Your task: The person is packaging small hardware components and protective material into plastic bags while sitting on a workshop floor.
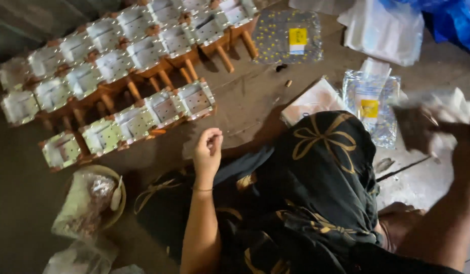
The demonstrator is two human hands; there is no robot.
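Note:
I sit on the floor with my knee under black cloth with a gold pattern (321,162). My left hand (208,150) rests loosely curled by the knee, holding nothing that I can see. It lies just below a row of small square foil-lined boxes on wooden pegs (138,122). My right hand (448,132) is blurred at the right edge, closed on a crumpled white sheet (455,109). Below it lies a clear packet with a yellow label (371,104).
More rows of the pegged boxes (128,45) fill the upper left. A dotted packet with a yellow label (288,36) lies above. White bags (382,28) and blue plastic (455,20) sit top right. A bowl with plastic wrap (93,200) is lower left.

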